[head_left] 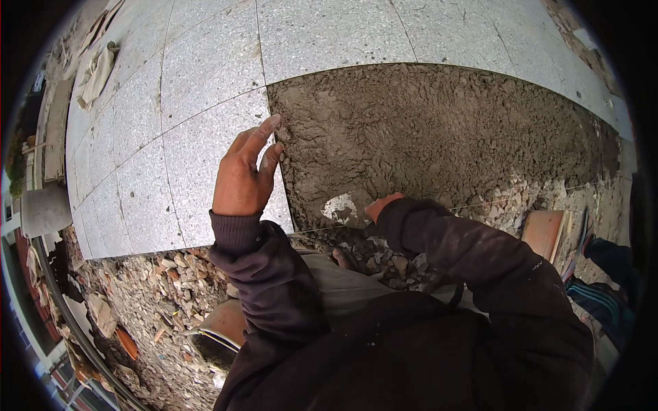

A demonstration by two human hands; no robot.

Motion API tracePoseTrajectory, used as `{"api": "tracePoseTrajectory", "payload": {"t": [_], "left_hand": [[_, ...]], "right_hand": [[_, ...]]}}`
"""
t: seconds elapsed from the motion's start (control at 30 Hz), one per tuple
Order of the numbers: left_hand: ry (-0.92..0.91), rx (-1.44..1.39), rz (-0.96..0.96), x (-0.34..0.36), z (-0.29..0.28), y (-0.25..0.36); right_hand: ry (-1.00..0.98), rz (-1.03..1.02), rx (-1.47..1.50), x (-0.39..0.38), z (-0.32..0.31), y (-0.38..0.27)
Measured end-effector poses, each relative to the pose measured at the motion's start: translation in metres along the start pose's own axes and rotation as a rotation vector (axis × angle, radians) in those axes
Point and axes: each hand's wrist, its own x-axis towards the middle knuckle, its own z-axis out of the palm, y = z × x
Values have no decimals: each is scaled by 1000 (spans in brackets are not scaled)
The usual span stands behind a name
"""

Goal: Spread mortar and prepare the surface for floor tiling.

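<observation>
My left hand [245, 171] reaches over the speckled grey floor tiles [212, 61], thumb and fingers apart, with nothing in it. Its fingertips are at the tile edge that borders a bed of wet brown mortar [439, 123]. My right hand [384, 204] is closed at the near side of the mortar, partly covered by its dark sleeve. From it a mortar-smeared trowel [347, 208] points left, its blade low against the mortar near the tile corner. The trowel's handle is hidden in my hand.
A thin string [504, 199] runs along the mortar's near edge. Broken rubble [164, 301] covers the near ground, with an orange-brown container [226, 323] on it. A grey bucket [45, 212] stands left, and a cloth [99, 74] lies on the tiles. Another person's legs [603, 294] show at right.
</observation>
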Motion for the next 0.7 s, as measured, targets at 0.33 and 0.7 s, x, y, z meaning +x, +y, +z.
{"api": "tracePoseTrajectory", "payload": {"t": [0.33,0.7], "left_hand": [[17,11,-38,-13,-9,-3],[-60,32,7,-12,2,7]], "right_hand": [[244,-82,823,-68,78,72],[352,-75,1517,33,71,-39]]}}
